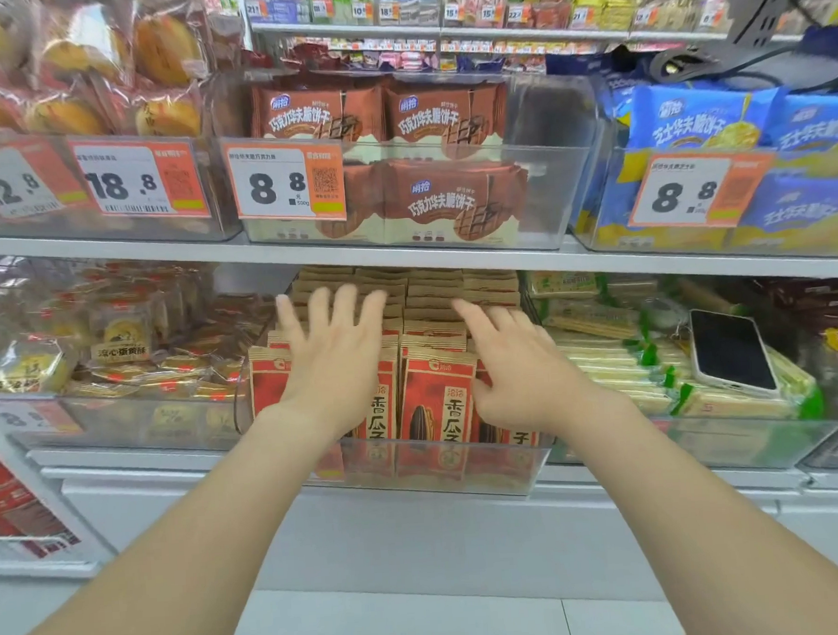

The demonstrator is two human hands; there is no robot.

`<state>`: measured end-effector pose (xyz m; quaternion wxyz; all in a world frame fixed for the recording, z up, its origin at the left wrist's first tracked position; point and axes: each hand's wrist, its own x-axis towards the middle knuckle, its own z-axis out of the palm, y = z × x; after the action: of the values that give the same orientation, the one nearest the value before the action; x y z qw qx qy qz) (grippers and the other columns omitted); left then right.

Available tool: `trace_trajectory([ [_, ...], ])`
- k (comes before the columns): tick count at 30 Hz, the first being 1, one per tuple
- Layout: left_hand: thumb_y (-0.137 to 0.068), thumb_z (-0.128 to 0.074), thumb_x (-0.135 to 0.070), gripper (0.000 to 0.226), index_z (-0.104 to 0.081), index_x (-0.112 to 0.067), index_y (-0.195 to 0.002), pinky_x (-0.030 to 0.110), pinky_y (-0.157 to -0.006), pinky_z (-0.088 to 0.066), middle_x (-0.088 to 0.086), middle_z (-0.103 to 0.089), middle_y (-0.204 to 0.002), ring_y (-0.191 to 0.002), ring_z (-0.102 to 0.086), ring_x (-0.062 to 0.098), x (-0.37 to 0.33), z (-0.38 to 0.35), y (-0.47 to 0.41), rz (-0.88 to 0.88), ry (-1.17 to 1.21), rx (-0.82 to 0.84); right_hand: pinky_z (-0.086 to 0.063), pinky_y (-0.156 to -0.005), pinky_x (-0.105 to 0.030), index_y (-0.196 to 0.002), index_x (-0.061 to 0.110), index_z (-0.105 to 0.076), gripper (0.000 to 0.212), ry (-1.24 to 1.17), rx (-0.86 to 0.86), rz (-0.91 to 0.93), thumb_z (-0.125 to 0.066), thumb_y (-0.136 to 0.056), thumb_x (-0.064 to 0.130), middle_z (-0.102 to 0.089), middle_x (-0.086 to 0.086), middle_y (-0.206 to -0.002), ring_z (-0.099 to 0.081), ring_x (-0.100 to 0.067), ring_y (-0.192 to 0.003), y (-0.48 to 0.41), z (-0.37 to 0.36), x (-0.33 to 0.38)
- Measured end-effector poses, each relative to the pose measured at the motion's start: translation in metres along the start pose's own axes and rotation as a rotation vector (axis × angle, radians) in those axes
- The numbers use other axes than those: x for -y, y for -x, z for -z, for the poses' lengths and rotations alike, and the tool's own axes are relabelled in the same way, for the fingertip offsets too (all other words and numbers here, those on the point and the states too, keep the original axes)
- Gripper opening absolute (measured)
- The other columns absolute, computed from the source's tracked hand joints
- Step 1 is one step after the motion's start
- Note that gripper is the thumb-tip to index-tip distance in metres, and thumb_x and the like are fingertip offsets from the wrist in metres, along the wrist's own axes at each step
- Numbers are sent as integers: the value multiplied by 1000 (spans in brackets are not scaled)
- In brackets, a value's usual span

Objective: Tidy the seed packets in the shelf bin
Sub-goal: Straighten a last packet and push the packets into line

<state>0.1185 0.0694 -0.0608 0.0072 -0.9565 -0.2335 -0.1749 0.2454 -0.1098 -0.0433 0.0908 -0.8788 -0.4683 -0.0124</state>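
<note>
Left hand [333, 359] spread flat, fingers straight, over seed packets [439, 404]. Right hand [523, 370] fingers relaxed, resting on packet tops. Packets upright in clear bin [514, 468] on lower shelf. Phone [733, 349] on neighbouring packs, right.

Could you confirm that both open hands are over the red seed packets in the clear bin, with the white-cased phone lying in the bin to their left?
Not quite: the head view shows the white-cased phone in the bin to their right. Left hand and right hand are open over the red seed packets.
</note>
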Motion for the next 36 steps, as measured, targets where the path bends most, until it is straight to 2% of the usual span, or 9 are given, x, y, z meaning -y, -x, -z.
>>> trace_trajectory([
  [2,-83,-47,23,100,-26,-28,-167,58,-133,4,2,-21,-174,-163,-12,25,-8,8,5,-161,189,33,-43,-113,-52,-166,24,-15,86,36,18,-44,-68,-99,28,-57,-8,-143,-55,-35,-133,3,5,-3],
  [4,-97,-45,17,89,-27,-36,-167,51,-134,6,-8,-16,-178,-165,-11,16,-12,3,9,-322,244,58,-55,-98,-51,-156,22,-39,63,44,0,-102,-69,-100,22,-68,-10,-128,-65,-38,-117,4,7,-8],
  [8,-116,-34,-43,50,-25,-44,-165,63,-132,5,-13,-18,-178,-165,-13,17,-15,-7,11,-374,82,134,-53,-97,-45,-124,22,-69,27,102,-34,-140,-69,-99,13,-74,-4,-112,-65,-32,-113,8,16,-8],
  [12,-115,-34,-45,40,-37,-33,-153,72,-128,-3,-6,-27,-173,-159,-25,24,-7,-9,5,-252,-32,133,-38,-106,-50,-125,23,-69,34,112,19,-149,-65,-97,5,-72,0,-113,-61,-29,-118,14,22,-4],
  [16,-113,-27,-53,46,-45,-24,-144,79,-123,1,-2,-35,-167,-153,-31,29,-23,-12,0,-139,-75,140,-40,-110,-49,-122,18,-67,32,176,11,-126,-63,-91,9,-69,-5,-115,-62,-33,-117,8,16,1],
  [20,-111,-35,-57,52,-33,-26,-153,80,-123,-6,-4,-39,-162,-149,-37,31,-37,-15,-5,-208,-88,110,-22,-127,-62,-138,13,-47,42,152,60,-138,-54,-97,21,-67,-8,-124,-61,-34,-125,0,1,2],
  [23,-112,-38,-53,56,-28,-29,-162,77,-124,-11,-6,-38,-165,-152,-34,28,-36,-15,-10,-226,-75,147,-31,-120,-59,-138,11,-48,44,145,13,-141,-54,-96,26,-61,-10,-131,-58,-33,-126,-5,2,0],
  [29,-105,-51,-61,51,-54,-23,-140,73,-123,-21,-4,-50,-149,-142,-41,27,-37,-10,-23,-162,-35,188,-35,-104,-55,-114,20,-58,25,192,-23,-124,-47,-99,36,-58,-7,-117,-60,-33,-111,-8,11,-2],
  [36,-108,-34,-66,65,-45,-21,-153,84,-117,0,-1,-31,-170,-156,-21,40,-38,1,-26,-203,-158,362,-26,-116,-65,-119,19,-54,30,138,137,-143,-50,-94,35,-64,-6,-116,-54,-36,-122,-3,10,-3],
])
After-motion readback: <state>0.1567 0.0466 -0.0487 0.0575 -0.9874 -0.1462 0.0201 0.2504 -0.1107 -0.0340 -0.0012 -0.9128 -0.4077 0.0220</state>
